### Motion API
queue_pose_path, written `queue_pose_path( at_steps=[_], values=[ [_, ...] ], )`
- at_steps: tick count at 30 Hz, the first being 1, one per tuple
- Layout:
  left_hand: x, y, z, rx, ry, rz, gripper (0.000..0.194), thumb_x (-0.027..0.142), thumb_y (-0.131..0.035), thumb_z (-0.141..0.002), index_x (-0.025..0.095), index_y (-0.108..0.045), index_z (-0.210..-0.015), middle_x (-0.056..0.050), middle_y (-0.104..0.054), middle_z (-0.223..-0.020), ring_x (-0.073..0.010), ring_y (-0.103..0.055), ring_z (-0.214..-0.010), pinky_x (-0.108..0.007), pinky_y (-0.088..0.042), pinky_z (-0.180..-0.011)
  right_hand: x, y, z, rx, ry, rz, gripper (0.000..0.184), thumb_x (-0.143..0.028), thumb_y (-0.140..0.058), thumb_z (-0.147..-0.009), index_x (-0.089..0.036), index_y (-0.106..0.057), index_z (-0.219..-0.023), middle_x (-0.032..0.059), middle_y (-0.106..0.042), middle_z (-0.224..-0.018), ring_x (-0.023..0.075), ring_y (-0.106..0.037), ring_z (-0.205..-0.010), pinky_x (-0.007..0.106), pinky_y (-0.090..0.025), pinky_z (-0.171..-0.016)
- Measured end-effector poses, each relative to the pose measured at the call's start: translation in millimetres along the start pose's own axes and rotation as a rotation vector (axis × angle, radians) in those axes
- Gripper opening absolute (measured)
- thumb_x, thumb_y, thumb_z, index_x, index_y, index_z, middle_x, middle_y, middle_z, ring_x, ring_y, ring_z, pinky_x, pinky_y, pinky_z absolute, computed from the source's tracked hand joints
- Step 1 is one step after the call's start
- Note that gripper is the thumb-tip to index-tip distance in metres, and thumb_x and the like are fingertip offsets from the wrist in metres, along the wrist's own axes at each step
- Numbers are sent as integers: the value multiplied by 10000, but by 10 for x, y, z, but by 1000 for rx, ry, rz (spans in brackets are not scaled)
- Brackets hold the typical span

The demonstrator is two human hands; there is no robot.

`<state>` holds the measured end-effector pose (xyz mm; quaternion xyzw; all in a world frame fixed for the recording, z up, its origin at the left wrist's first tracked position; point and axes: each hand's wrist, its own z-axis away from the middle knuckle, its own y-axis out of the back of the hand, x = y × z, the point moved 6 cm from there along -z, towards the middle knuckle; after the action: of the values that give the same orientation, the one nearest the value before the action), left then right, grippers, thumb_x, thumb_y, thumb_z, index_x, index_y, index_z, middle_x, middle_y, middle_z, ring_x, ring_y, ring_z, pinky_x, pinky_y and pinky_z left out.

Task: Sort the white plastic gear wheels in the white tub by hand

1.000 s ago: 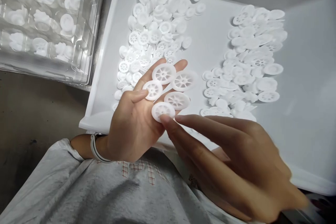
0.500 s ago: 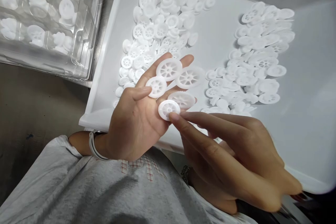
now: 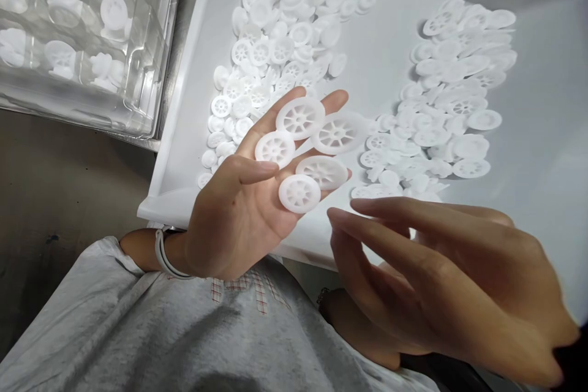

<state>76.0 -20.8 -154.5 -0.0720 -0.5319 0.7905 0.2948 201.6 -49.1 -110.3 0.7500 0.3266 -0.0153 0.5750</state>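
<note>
My left hand (image 3: 239, 214) is palm up with several white plastic spoked wheels lying across its palm and fingers. Among them, a smaller wheel (image 3: 274, 148) lies by the thumb tip, a larger wheel (image 3: 300, 117) rests on the fingers, and another wheel (image 3: 299, 193) sits at the palm's edge. Just to the right hovers my right hand (image 3: 441, 275), its fingers bent and apart, with nothing visible in them. It does not touch the wheels.
Beneath my hands a white tray (image 3: 381, 43) bears a left heap of small white plastic parts (image 3: 280, 49) and a right heap of similar wheels (image 3: 454, 98). At upper left stands a clear compartmented tray (image 3: 138, 82) with white parts in its pockets.
My right hand has let go of the wheel at the palm's edge and drawn back to the right. My left hand still holds the wheels, almost in the same place.
</note>
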Motion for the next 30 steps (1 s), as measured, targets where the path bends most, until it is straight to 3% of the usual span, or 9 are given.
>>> queue_pose_path(
  at_steps=[4,7,10,13,15,18,22,27,30],
  values=[
    [-3,2,2,-12,4,-4,687,197,-482,-921,240,-318,-1587,-4,-427,-1610,-220,-162,-1571,-392,-344,-1264,53,-4,93,58,-17,8,98,-145,-683,-899,-234,-687,-939,45,-695,-881,152,-642,-668,321,-490,-571],
    [-7,0,4,-29,14,-19,673,153,-407,-938,243,-294,-1595,16,-402,-1626,-190,-177,-1566,-346,-347,-1256,72,-9,117,48,34,-57,169,-83,-731,-841,-207,-714,-956,50,-701,-909,156,-661,-695,311,-511,-587],
    [4,-10,5,-32,6,-24,655,159,-387,-956,240,-281,-1598,16,-390,-1635,-192,-176,-1565,-376,-262,-1292,48,-9,105,69,83,-84,234,3,-744,-787,-163,-732,-952,69,-699,-928,158,-656,-718,306,-505,-586],
    [16,-9,-3,5,-9,-40,657,169,-387,-954,214,-270,-1600,-8,-382,-1641,-224,-178,-1568,-409,-265,-1295,-4,17,90,182,96,-84,215,22,-760,-761,-153,-727,-883,65,-696,-927,151,-624,-725,297,-483,-560],
    [12,-10,-13,13,-10,-51,662,163,-360,-951,215,-262,-1603,4,-387,-1639,-225,-190,-1568,-394,-292,-1288,0,-1,78,214,29,-91,210,13,-753,-774,-162,-723,-887,64,-694,-970,152,-611,-753,295,-495,-570],
    [-10,-8,-27,-14,-1,-32,669,164,-333,-949,233,-255,-1610,34,-405,-1628,-218,-224,-1562,-378,-300,-1288,37,-74,52,185,-90,-139,339,13,-735,-784,-186,-736,-1058,78,-686,-1050,192,-642,-854,337,-552,-659],
    [-31,10,-32,-33,25,6,672,178,-343,-948,244,-258,-1611,40,-403,-1626,-236,-258,-1550,-421,-268,-1300,4,-102,-4,217,-77,-184,682,37,-747,-761,-283,-646,-1355,73,-671,-1105,223,-663,-939,384,-572,-747],
    [-20,15,-29,-11,50,0,664,157,-334,-940,257,-296,-1596,46,-410,-1620,-221,-189,-1557,-421,-223,-1307,-4,-136,-65,170,-121,-177,660,39,-723,-804,-273,-634,-1378,86,-677,-1090,223,-676,-971,380,-576,-810],
    [-20,15,-26,-3,59,8,662,164,-337,-937,253,-299,-1592,26,-402,-1627,-234,-197,-1559,-455,-242,-1304,1,-126,-60,185,-63,-200,669,30,-738,-797,-268,-627,-1385,82,-676,-1090,218,-679,-949,374,-579,-770]
  ],
)
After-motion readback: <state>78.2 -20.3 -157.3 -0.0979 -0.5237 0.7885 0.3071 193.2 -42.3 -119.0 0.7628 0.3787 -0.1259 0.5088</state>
